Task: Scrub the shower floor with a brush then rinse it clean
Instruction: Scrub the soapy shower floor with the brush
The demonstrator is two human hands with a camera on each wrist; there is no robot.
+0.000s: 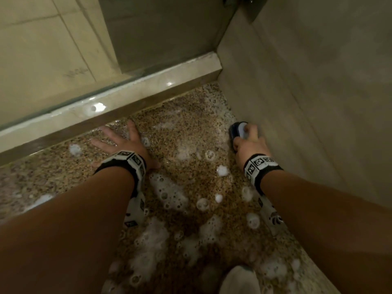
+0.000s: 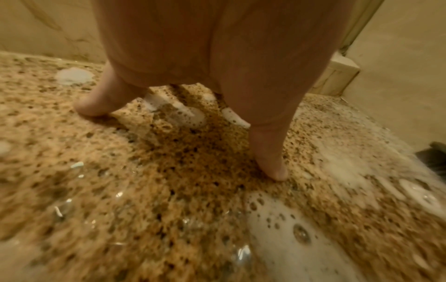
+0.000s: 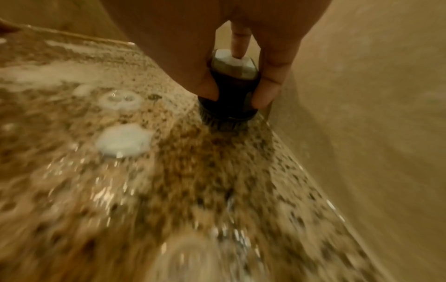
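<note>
- My right hand (image 1: 250,143) grips the brush (image 1: 238,129) at centre right of the head view, bristles on the shower floor (image 1: 186,124) beside the wall (image 1: 297,102).
- The brush looks light and stiff but probably soapy-slick, so I'd clasp its dark sides.
- My left hand (image 1: 118,141) lies flat, fingers spread, on wet stone amid foam (image 1: 167,192).

shower floor (image 1: 186,124): speckled brown pebble surface, wet.
white foam patches (image 1: 167,194) are scattered across it; left hand (image 1: 118,139) is pressed flat on it near the curb (image 1: 118,102); brush (image 1: 238,130) is set bristles-down beside the wall (image 1: 297,92).
</note>
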